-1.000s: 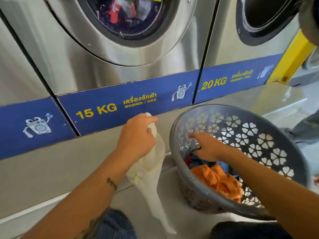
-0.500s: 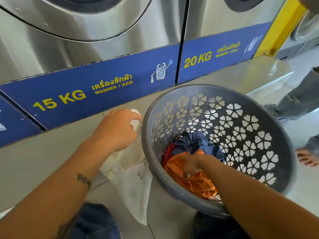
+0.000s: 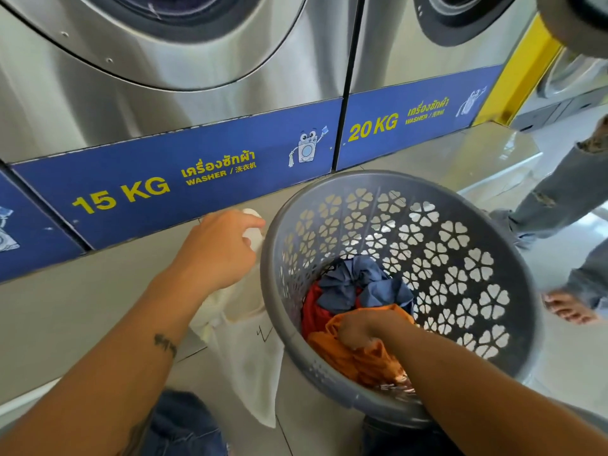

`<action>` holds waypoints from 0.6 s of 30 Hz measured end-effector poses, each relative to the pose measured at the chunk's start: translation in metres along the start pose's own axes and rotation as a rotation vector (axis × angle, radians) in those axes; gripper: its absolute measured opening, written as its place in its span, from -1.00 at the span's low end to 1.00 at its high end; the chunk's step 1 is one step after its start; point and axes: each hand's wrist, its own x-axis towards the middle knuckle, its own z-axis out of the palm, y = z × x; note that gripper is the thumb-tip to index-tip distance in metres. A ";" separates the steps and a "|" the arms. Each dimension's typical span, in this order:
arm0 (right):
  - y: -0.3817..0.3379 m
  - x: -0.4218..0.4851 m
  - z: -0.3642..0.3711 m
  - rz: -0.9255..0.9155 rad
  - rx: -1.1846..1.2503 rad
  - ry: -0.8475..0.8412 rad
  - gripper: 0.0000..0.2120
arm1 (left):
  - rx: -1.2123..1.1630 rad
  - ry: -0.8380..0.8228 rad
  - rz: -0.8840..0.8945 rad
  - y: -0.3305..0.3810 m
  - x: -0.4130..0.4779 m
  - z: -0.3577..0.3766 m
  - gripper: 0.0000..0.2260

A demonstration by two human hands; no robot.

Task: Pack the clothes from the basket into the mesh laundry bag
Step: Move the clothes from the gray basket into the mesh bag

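A grey plastic basket (image 3: 467, 258) with flower-shaped holes stands in front of me. Inside lie an orange garment (image 3: 358, 360), a blue garment (image 3: 358, 287) and a red one (image 3: 312, 311). My right hand (image 3: 362, 329) is deep in the basket, fingers closed on the orange garment. My left hand (image 3: 217, 251) is left of the basket and grips the top of a white mesh laundry bag (image 3: 246, 353), which hangs limp down to the floor.
Steel washers (image 3: 184, 77) with blue 15 KG and 20 KG labels stand on a raised grey ledge (image 3: 65, 317) right behind the basket. Another person's jeans leg (image 3: 556, 195) and bare foot (image 3: 566, 307) are at the right. My knees in dark jeans (image 3: 184, 426) show below.
My right hand went from the basket's inner wall down onto the orange garment and closed on it. The view dropped and swung left to right. My left hand kept holding the bag.
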 end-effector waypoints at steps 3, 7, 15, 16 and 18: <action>-0.001 -0.011 -0.008 -0.067 0.201 0.214 -0.73 | -0.013 0.037 0.002 0.000 0.001 -0.007 -0.60; -0.006 -0.020 -0.018 -0.125 0.375 0.475 -0.87 | -0.047 0.063 -0.017 -0.002 -0.002 -0.014 -0.61; -0.003 -0.069 -0.055 -0.054 0.334 0.795 -0.86 | -0.097 0.111 -0.025 -0.009 -0.015 -0.024 -0.61; -0.002 -0.076 -0.058 -0.052 0.352 0.836 -0.87 | -0.115 0.128 -0.015 -0.009 -0.017 -0.025 -0.61; -0.003 -0.091 -0.067 -0.089 0.383 0.920 -0.85 | -0.152 0.171 0.029 -0.007 -0.020 -0.027 -0.63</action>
